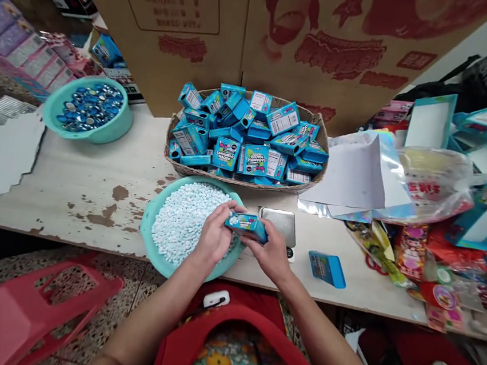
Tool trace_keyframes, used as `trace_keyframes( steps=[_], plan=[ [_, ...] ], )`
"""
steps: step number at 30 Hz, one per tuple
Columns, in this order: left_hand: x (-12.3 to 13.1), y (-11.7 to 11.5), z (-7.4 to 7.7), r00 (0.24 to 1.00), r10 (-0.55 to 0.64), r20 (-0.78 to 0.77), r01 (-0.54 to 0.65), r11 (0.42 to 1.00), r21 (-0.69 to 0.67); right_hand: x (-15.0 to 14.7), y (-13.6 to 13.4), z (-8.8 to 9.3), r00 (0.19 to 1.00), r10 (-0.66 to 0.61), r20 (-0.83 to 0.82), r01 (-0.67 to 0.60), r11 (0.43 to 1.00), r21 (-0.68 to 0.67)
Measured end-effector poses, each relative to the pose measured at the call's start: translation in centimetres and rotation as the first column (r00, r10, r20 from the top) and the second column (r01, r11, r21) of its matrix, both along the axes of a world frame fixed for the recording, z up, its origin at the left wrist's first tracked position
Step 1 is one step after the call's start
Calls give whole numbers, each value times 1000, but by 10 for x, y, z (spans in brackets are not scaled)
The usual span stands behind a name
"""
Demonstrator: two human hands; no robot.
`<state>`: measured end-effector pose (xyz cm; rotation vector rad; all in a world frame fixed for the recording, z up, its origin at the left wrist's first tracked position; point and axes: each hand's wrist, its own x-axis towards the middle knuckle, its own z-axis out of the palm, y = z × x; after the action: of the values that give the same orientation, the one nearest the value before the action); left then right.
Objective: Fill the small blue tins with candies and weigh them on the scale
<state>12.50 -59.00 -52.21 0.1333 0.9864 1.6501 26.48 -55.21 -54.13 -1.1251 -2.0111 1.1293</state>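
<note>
Both hands hold one small blue candy box [246, 224] just above the table's front edge. My left hand [214, 237] is closed on its left end, over a teal bowl [152, 237] filled with small white candies [182, 219]. Gripping the box's right end from below is my right hand [265, 252], fingers curled. Behind the box lies a small silver scale [280, 223]. A wicker basket [244, 179] piled with several filled blue boxes stands further back.
Another teal bowl [115, 127] with blue glass pebbles sits at the back left. One flat blue box [327, 269] lies right of my hands. Wrappers, bags and packaging [429, 223] crowd the right side. Cardboard cartons [240, 33] stand behind. A pink stool [28, 311] is on the floor.
</note>
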Motion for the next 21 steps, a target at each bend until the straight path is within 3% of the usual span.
trace_keyframes(
  steps=[2,3,5,8,10,12,14,15,16,19,21],
  plan=[
    [-5,-7,2,969,-24,-246,25,1000,1,-6,-3,-1,1000,-16,-26,15,999,-36],
    [-7,-10,4,919,-35,-392,34,999,-8,-9,-4,-1,999,-32,-42,29,998,-56],
    [-10,-14,8,766,-50,-641,59,998,-8,-15,-7,-2,993,-65,-94,55,993,-102],
    [-12,-18,19,596,-89,-798,179,983,25,-21,-11,-4,969,-124,-212,83,978,-192],
    [-13,-19,27,604,-129,-786,244,969,29,-23,-14,-2,948,-161,-274,88,961,-261],
    [-17,-20,32,702,-137,-699,250,966,62,-23,-16,0,924,-197,-326,81,938,-338],
    [-26,-20,29,784,-86,-615,190,976,106,-23,-17,3,895,-215,-391,53,922,-384],
    [-32,-20,24,783,-51,-620,144,985,100,-23,-17,4,881,-219,-420,43,920,-390],
    [-41,-20,18,742,-36,-669,100,993,58,-23,-16,3,873,-219,-435,39,921,-387],
    [-65,-25,4,475,-150,-867,10,986,-165,-22,-14,-3,887,-193,-418,30,930,-366],
    [-73,-33,9,363,-276,-890,120,961,-249,-25,-13,-8,902,-176,-394,23,931,-364]
  ],
)
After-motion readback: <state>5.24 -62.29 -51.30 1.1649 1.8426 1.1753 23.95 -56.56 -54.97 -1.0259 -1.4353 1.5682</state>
